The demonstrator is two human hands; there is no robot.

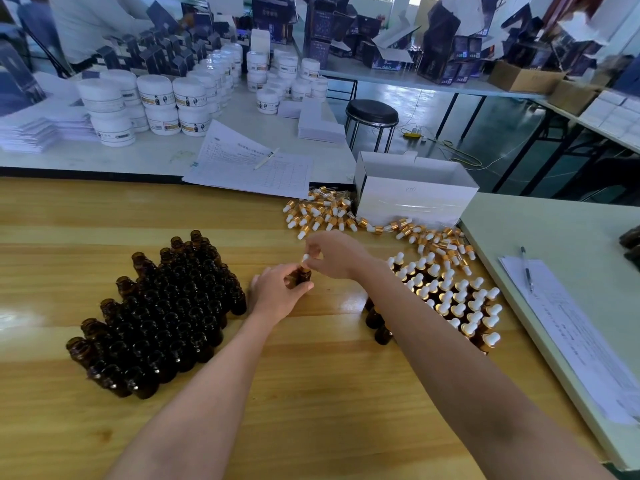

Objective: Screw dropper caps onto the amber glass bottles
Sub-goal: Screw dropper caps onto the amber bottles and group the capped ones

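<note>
Rows of uncapped amber bottles stand packed together on the left of the wooden table, their near edge just beside the left hand. That hand is curled round one bottle, held upright at the middle of the work area; whether its base rests on the table I cannot tell. Over its neck sits a dropper cap, white bulb up, pinched between thumb and fingertips of the right hand, which reaches in from the right. The step in hand looks to be seating and turning the cap. To do it well, the tube should go straight down the neck and the collar sit level before any twist, so the thread catches cleanly. The left hand should hold the bottle firm while the right turns by the collar rather than the soft bulb, stopping when snug, since glass takes little force. Beyond the hands a heap of loose dropper caps lies against a white box, within easy reach. Farther right the capped bottles stand in a tight group just beside the right forearm; a careless sweep of that arm when setting down the finished bottle could topple them. At the far right, on a paler table, lie paper sheets with a pen, well apart from the work.
</note>
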